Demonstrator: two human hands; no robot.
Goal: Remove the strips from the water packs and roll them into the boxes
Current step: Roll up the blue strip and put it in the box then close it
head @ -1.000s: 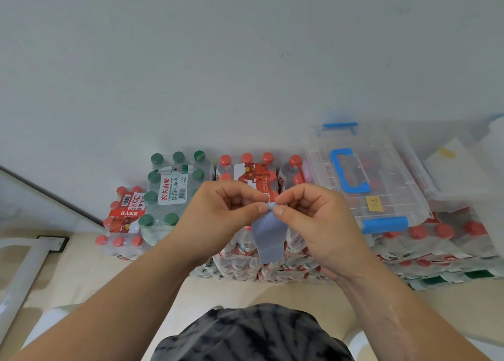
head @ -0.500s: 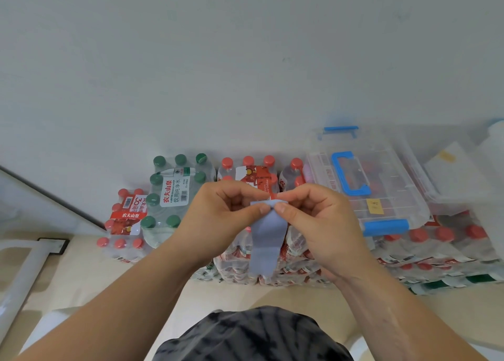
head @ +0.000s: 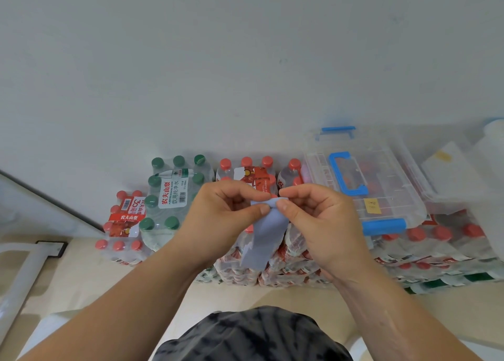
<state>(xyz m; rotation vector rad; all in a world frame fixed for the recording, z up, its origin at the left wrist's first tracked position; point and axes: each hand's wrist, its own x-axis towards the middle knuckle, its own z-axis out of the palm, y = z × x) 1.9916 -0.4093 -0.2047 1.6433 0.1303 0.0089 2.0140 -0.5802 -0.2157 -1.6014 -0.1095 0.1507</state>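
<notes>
A pale blue strip (head: 266, 237) hangs down in front of me, its top end folded over. My left hand (head: 221, 218) and my right hand (head: 319, 221) both pinch that top end between thumb and forefinger, close together. Behind them, shrink-wrapped water packs stand against the wall: a green-capped pack (head: 171, 194) at the left and red-capped packs (head: 251, 175) in the middle. A clear plastic box (head: 362, 180) with a blue handle and blue latches lies on top of red-capped packs at the right, its lid shut.
A small red-capped pack (head: 122, 224) stands at the far left on the beige floor (head: 81, 278). More clear boxes (head: 452, 175) lie at the far right. A white frame (head: 19, 276) leans at the left edge. The wall (head: 245, 60) is right behind the packs.
The strip's top end has been folded over a little more between my fingers, and its loose end hangs slightly lower. Both hands stay at about the same place.
</notes>
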